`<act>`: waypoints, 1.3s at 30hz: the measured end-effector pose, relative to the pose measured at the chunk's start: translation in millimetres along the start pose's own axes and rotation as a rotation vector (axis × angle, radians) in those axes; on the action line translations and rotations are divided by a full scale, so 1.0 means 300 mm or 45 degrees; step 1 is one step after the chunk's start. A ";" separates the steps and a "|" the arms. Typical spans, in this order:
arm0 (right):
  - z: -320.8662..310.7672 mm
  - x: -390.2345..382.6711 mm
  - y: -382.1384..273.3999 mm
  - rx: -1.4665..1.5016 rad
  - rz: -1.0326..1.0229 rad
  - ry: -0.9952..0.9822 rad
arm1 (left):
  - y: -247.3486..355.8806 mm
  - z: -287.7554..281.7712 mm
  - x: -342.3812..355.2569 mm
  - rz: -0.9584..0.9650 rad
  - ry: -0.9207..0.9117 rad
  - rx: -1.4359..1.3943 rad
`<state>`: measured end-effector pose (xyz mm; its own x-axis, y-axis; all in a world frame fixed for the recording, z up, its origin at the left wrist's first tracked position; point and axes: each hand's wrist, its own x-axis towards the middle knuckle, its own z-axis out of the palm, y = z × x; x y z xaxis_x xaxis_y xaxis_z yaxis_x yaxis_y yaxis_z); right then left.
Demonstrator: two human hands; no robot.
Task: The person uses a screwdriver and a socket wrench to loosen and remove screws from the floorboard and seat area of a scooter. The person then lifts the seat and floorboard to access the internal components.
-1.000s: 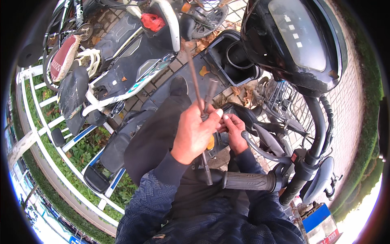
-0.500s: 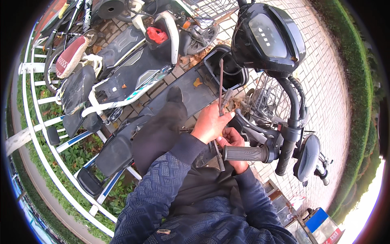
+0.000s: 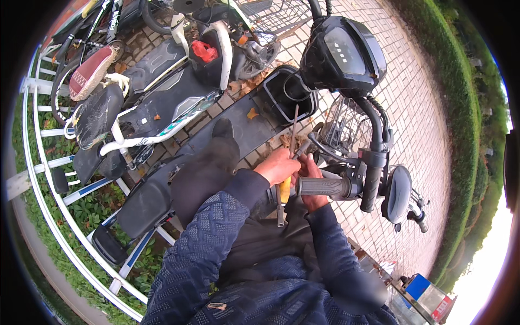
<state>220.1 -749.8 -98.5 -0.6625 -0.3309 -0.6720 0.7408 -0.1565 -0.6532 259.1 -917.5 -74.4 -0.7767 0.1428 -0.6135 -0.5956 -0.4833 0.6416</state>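
Observation:
My left hand (image 3: 275, 167) is closed around a screwdriver with a yellow handle (image 3: 285, 190), whose thin shaft appears to point up and away from me. A dark metal socket wrench (image 3: 280, 216) also passes through this hand, its lower end hanging below and its angled head (image 3: 305, 146) above. Right beside it, my right hand (image 3: 313, 197) has its fingers bent in close to the left one. What it holds, if anything, is hidden by the handlebar grip (image 3: 324, 187) in front of it.
An electric scooter's display head (image 3: 346, 51) and mirror (image 3: 400, 195) rise at the right. A black bin (image 3: 287, 97) stands beyond the footboard (image 3: 252, 130). Other parked scooters (image 3: 179, 97) and a white railing (image 3: 51, 189) are at the left; a hedge (image 3: 455, 108) runs along the far right.
The screwdriver has come down nearer to me, so its yellow handle now shows below my left hand. My right hand has moved up close beside the left. The whole view has shifted slightly.

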 end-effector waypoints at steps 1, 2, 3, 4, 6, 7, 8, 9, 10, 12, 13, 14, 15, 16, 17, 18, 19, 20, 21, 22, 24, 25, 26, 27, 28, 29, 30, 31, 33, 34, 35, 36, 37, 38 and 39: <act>-0.014 0.024 0.011 -0.042 0.108 -0.023 | -0.016 -0.001 0.006 -0.005 -0.055 0.227; -0.024 0.045 0.021 -0.083 0.166 -0.001 | -0.036 -0.002 0.008 -0.011 -0.060 0.184; -0.035 0.051 0.034 -0.028 0.157 -0.087 | -0.057 -0.003 0.011 -0.021 -0.068 0.138; -0.042 0.058 0.043 0.001 0.184 -0.013 | -0.077 -0.005 0.017 -0.027 -0.075 0.093; -0.046 0.061 0.052 -0.003 0.050 -0.077 | -0.101 -0.020 0.046 0.027 -0.120 0.118; -0.045 0.061 0.051 -0.044 0.031 0.019 | -0.113 -0.023 0.062 0.063 -0.093 0.145; -0.041 0.062 0.053 0.030 -0.020 -0.013 | -0.127 -0.026 0.073 0.096 -0.066 0.172; -0.036 0.066 0.050 0.070 -0.037 0.046 | -0.138 -0.018 0.087 0.098 -0.018 0.044; -0.029 0.073 0.052 0.117 -0.076 -0.005 | -0.148 -0.014 0.097 0.136 0.019 0.044; -0.028 0.096 0.045 0.036 -0.063 0.038 | -0.165 -0.008 0.115 0.193 0.097 0.043; -0.028 0.111 0.047 0.017 -0.030 0.058 | -0.166 -0.009 0.126 0.247 0.107 -0.020; -0.032 0.126 0.050 -0.032 0.004 0.173 | -0.165 -0.013 0.137 0.281 0.119 -0.084; -0.038 0.134 0.059 0.079 -0.119 0.132 | -0.162 -0.019 0.146 0.301 0.140 -0.146; -0.048 0.143 0.065 0.132 -0.174 0.107 | -0.157 -0.026 0.155 0.303 0.306 -0.082; -0.063 0.151 0.065 0.191 -0.192 0.129 | -0.148 -0.035 0.162 0.290 0.479 -0.016; -0.081 0.154 0.061 0.256 -0.153 0.157 | -0.140 -0.043 0.163 0.298 0.652 0.043; -0.099 0.159 0.055 0.333 -0.167 0.164 | -0.129 -0.053 0.160 0.295 0.665 0.068; -0.117 0.163 0.044 0.346 -0.233 0.195 | -0.115 -0.057 0.157 0.372 0.739 0.093; -0.133 0.165 0.031 0.317 -0.255 0.216 | -0.098 -0.056 0.153 0.445 0.809 0.120; -0.145 0.168 0.018 0.280 -0.268 0.362 | -0.081 -0.055 0.144 0.407 0.855 0.134; -0.155 0.168 0.004 0.118 -0.261 0.361 | -0.052 -0.050 0.113 0.371 0.790 0.055; -0.150 0.171 0.005 -0.017 -0.218 0.326 | -0.041 -0.050 0.097 0.341 0.748 0.016; -0.145 0.170 0.004 -0.143 -0.151 0.384 | -0.033 -0.052 0.083 0.225 0.682 0.141; -0.130 0.178 0.014 -0.149 -0.077 0.351 | -0.031 -0.056 0.074 0.152 0.619 0.268; -0.119 0.177 0.023 -0.215 -0.069 0.279 | -0.034 -0.060 0.068 0.079 0.560 0.392; -0.102 0.191 0.032 -0.189 -0.078 0.192 | -0.043 -0.065 0.066 0.075 0.482 0.616; -0.090 0.196 0.043 -0.154 -0.041 0.091 | -0.062 -0.066 0.063 0.100 0.456 0.873; -0.081 0.214 0.041 -0.187 0.043 -0.021 | -0.083 -0.066 0.064 0.160 0.430 1.137; -0.069 0.242 0.045 -0.244 0.188 -0.049 | -0.114 -0.069 0.084 0.101 0.272 1.427; -0.068 0.256 0.046 -0.295 0.223 -0.096 | -0.122 -0.074 0.097 0.132 0.271 1.461; -0.069 0.272 0.046 -0.299 0.234 -0.056 | -0.131 -0.076 0.105 0.144 0.248 1.492; -0.075 0.284 0.044 -0.291 0.241 -0.065 | -0.136 -0.076 0.110 0.133 0.215 1.520; -0.080 0.298 0.045 -0.286 0.245 -0.077 | -0.137 -0.079 0.109 0.137 0.221 1.522; -0.086 0.313 0.043 -0.311 0.271 -0.025 | -0.131 -0.079 0.114 0.115 0.278 1.480; -0.088 0.328 0.049 -0.285 0.210 -0.027 | -0.123 -0.080 0.116 0.060 0.323 1.440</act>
<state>162.8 -760.1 -183.3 -0.5307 -0.3542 -0.7700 0.7941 0.1097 -0.5978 259.0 -915.3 -130.4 -0.8160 -0.0942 -0.5703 -0.5097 0.5826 0.6331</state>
